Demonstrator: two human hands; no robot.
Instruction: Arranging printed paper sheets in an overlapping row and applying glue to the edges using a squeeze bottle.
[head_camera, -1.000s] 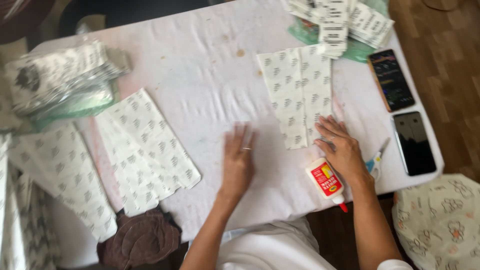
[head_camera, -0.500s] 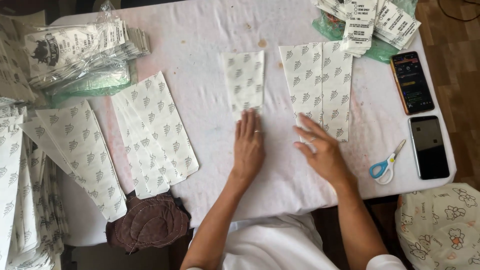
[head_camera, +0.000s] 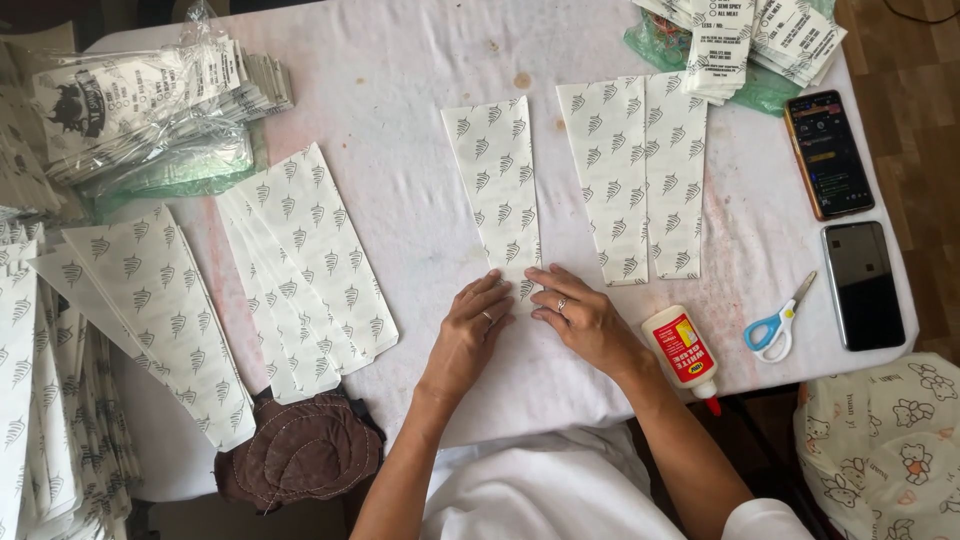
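A narrow white paper piece printed with small leaf marks (head_camera: 497, 180) lies on the white cloth-covered table (head_camera: 400, 120). My left hand (head_camera: 470, 335) and my right hand (head_camera: 578, 318) press flat on its near end, fingertips almost meeting. Both hands wear a ring. Two more of these printed papers (head_camera: 640, 170) lie side by side just right of it. A white glue bottle with a red label (head_camera: 683, 350) lies next to my right wrist.
Stacks of printed papers (head_camera: 300, 260) fan out at left, with bagged bundles (head_camera: 140, 100) behind. Printed label bundles (head_camera: 750, 40) sit at back right. Two phones (head_camera: 845, 220) and blue-handled scissors (head_camera: 778, 322) lie right. A brown quilted cloth (head_camera: 300, 450) hangs at the near edge.
Both hands have come together onto the near end of the middle paper. The glue bottle lies by my right wrist again.
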